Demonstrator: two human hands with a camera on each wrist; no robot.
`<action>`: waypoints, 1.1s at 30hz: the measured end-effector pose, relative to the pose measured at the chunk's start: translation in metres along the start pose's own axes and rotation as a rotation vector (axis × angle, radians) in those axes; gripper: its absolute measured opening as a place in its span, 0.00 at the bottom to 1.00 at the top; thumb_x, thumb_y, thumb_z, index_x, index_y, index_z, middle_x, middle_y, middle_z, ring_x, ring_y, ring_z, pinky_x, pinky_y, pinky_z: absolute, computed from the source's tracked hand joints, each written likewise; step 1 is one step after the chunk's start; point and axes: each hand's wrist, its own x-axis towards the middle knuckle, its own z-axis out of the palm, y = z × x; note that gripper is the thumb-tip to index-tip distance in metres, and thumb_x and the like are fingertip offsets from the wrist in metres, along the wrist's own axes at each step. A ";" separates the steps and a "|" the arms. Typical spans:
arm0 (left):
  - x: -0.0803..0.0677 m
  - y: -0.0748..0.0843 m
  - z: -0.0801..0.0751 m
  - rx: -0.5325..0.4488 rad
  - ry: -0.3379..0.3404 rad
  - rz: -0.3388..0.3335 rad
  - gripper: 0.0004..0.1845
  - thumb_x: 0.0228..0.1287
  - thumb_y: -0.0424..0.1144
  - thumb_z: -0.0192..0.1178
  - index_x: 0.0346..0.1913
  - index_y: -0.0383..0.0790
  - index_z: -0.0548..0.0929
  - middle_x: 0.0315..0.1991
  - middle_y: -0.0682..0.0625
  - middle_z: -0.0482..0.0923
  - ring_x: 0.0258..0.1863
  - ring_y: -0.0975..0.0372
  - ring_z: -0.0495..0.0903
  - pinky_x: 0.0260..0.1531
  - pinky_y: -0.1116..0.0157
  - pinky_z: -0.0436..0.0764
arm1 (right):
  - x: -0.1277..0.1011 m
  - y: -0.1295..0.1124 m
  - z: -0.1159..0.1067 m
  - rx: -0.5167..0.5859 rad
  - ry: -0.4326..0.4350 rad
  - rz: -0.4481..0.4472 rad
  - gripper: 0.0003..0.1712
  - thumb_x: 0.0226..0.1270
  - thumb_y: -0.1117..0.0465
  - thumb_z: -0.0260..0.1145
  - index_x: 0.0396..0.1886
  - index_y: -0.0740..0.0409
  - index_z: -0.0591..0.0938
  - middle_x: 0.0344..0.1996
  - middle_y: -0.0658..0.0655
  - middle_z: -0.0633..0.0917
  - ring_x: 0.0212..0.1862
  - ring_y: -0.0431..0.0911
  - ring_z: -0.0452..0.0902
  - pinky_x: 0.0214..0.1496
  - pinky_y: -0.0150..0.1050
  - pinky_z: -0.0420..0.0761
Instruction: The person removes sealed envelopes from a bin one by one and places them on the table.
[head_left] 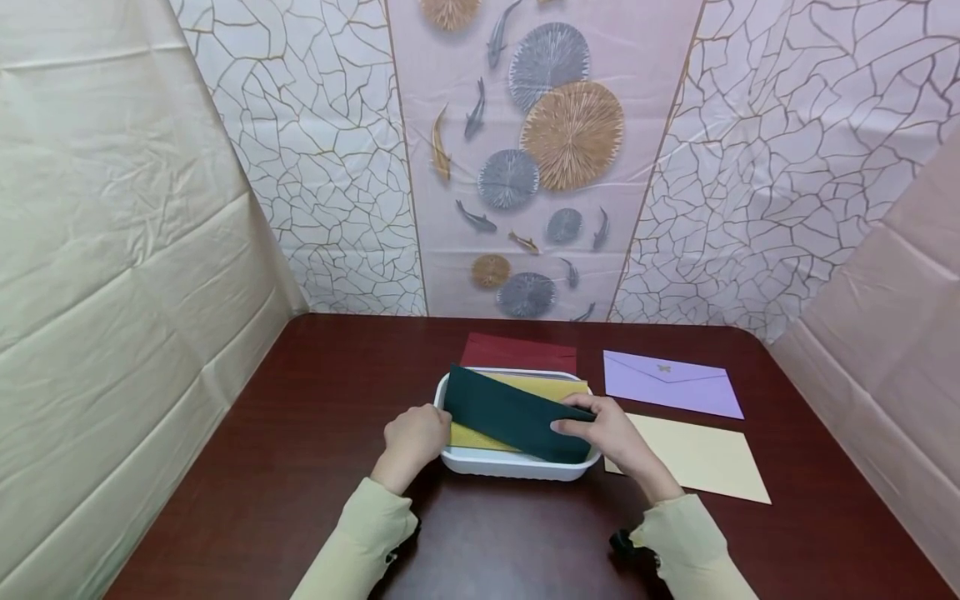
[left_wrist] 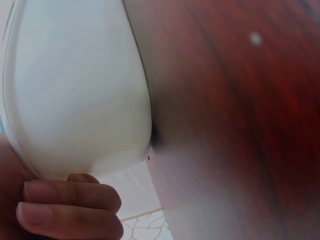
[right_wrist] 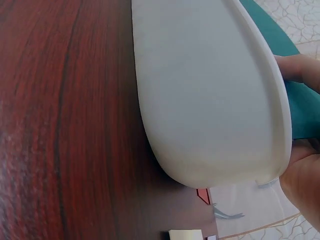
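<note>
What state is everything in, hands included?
White basin: upright, holding yellow paper
Yellow paper: partly covered
Green paper: slanted
Red envelope: flat, partly hidden
Purple envelope: flat, flap down
Cream paper: lying flat
Left hand: gripping basin
Right hand: holding green paper

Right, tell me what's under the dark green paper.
A yellow sheet in the white tray, partly showing; its middle is covered by the dark green paper and cannot be seen.

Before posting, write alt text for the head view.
A person's right hand holds dark green paper over yellow paper in a white tray gripped by the left hand. Behind it lies a red envelope; to the right, a lavender envelope and a cream sheet.
</note>
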 end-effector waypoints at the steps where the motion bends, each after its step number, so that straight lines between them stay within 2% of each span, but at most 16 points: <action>1: 0.000 0.000 0.000 0.003 0.002 -0.001 0.24 0.73 0.46 0.48 0.17 0.43 0.77 0.27 0.42 0.81 0.28 0.50 0.81 0.30 0.47 0.79 | 0.000 0.000 0.000 0.027 0.007 0.014 0.22 0.62 0.55 0.75 0.52 0.60 0.85 0.53 0.59 0.83 0.59 0.55 0.73 0.59 0.56 0.76; 7: 0.000 0.001 -0.001 0.010 -0.004 -0.005 0.25 0.74 0.47 0.46 0.16 0.43 0.76 0.26 0.42 0.81 0.27 0.50 0.81 0.29 0.47 0.79 | 0.000 0.001 -0.001 0.167 0.044 0.045 0.21 0.63 0.57 0.74 0.53 0.63 0.84 0.50 0.59 0.84 0.61 0.55 0.71 0.62 0.55 0.72; 13: 0.001 0.001 -0.001 0.012 -0.018 0.000 0.25 0.74 0.47 0.47 0.17 0.43 0.77 0.26 0.43 0.80 0.28 0.50 0.81 0.30 0.47 0.79 | -0.001 0.001 -0.002 0.205 0.052 0.056 0.21 0.64 0.58 0.73 0.54 0.63 0.83 0.48 0.57 0.86 0.63 0.54 0.69 0.66 0.60 0.67; 15: 0.001 0.001 0.000 0.013 -0.015 0.004 0.24 0.74 0.47 0.47 0.17 0.44 0.77 0.25 0.43 0.80 0.27 0.50 0.81 0.30 0.47 0.79 | -0.001 0.001 -0.002 0.209 0.050 0.054 0.21 0.64 0.59 0.73 0.53 0.64 0.83 0.47 0.57 0.86 0.61 0.54 0.71 0.65 0.58 0.68; 19: 0.001 -0.002 0.000 0.022 -0.013 0.006 0.24 0.74 0.46 0.47 0.17 0.44 0.77 0.24 0.43 0.79 0.26 0.51 0.81 0.29 0.47 0.79 | 0.001 0.002 -0.002 0.223 0.037 0.046 0.20 0.63 0.59 0.74 0.51 0.64 0.84 0.43 0.55 0.87 0.57 0.51 0.74 0.61 0.48 0.73; 22: 0.001 -0.002 0.000 0.023 -0.018 0.003 0.25 0.74 0.46 0.47 0.16 0.44 0.76 0.23 0.44 0.77 0.25 0.51 0.80 0.29 0.48 0.78 | 0.003 0.002 -0.003 0.257 0.026 0.048 0.20 0.63 0.59 0.73 0.51 0.65 0.83 0.45 0.56 0.87 0.59 0.52 0.74 0.60 0.45 0.73; 28: 0.001 0.000 -0.002 0.016 -0.022 0.006 0.25 0.74 0.47 0.48 0.17 0.44 0.77 0.24 0.43 0.78 0.26 0.50 0.81 0.29 0.48 0.79 | 0.008 0.003 -0.007 0.403 0.021 0.093 0.26 0.65 0.60 0.71 0.61 0.67 0.79 0.57 0.58 0.83 0.64 0.51 0.72 0.66 0.49 0.70; 30: 0.001 0.000 -0.002 0.022 -0.025 0.004 0.24 0.73 0.47 0.48 0.17 0.44 0.77 0.25 0.43 0.80 0.27 0.50 0.81 0.30 0.48 0.79 | 0.009 0.003 -0.008 0.460 0.024 0.127 0.26 0.66 0.61 0.71 0.62 0.66 0.79 0.56 0.56 0.84 0.61 0.49 0.75 0.64 0.46 0.73; 33: 0.001 0.001 -0.002 0.027 -0.027 0.002 0.24 0.73 0.47 0.48 0.18 0.43 0.78 0.26 0.42 0.80 0.28 0.50 0.82 0.30 0.48 0.79 | 0.009 0.003 -0.009 0.560 0.036 0.168 0.21 0.67 0.62 0.70 0.58 0.63 0.82 0.50 0.53 0.86 0.53 0.45 0.82 0.58 0.41 0.78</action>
